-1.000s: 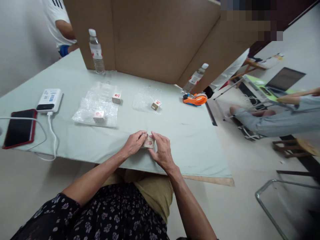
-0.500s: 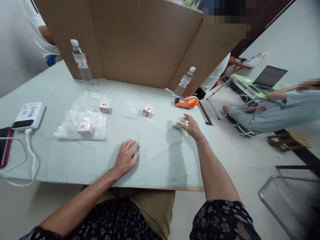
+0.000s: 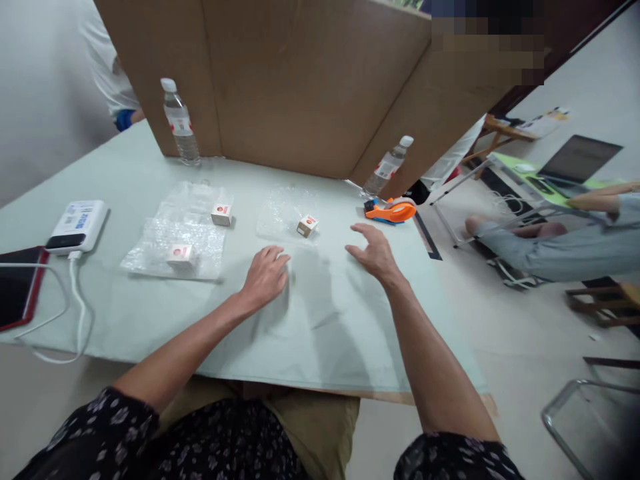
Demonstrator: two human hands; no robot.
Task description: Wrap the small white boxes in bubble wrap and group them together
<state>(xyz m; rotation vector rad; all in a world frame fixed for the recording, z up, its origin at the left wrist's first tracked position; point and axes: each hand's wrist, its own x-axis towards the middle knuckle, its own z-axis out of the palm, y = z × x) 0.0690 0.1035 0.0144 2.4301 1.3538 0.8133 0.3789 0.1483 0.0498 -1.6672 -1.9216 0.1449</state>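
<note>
My left hand hovers low over the pale green tablecloth, fingers loosely bent and apart, holding nothing that I can see. My right hand is open to the right, thumb and fingers spread, with nothing visible between them. Closest to both hands is a small white and brown box with a red mark, at the edge of a clear bubble wrap sheet. Further left, a second small box and a third box lie on bubble wrap bags.
An orange tape dispenser lies beyond my right hand. Water bottles stand at left and right before a tall cardboard panel. At left are a white power bank with cable and a phone. A person sits at right.
My right hand has let go of a small box and come leftward; that box no longer shows. My left hand has moved forward. The view has shifted slightly.
</note>
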